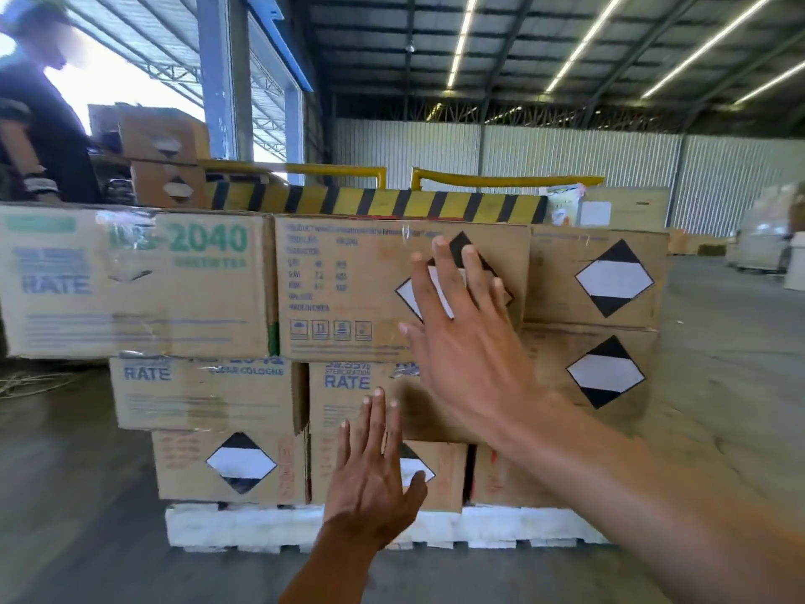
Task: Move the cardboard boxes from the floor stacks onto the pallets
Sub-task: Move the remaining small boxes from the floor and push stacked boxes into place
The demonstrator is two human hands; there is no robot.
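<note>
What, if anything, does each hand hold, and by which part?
Nothing is held. The left hand and right hand are both open, fingers straight, in front of the stacked cardboard boxes; neither curls round a box.

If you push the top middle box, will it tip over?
Probably not: the top middle box is wide, low and rests flat on the boxes below, so it likely slides. Its straight edges suggest stiff cardboard.

So there's another person [43, 137] in dark clothes off at the top left. Further back there's a yellow-and-black striped barrier [374, 201] with yellow rails [505, 180] above it, a blue steel column [215, 80], a corrugated wall [566, 159], and strip lights [464, 37] overhead.
</note>
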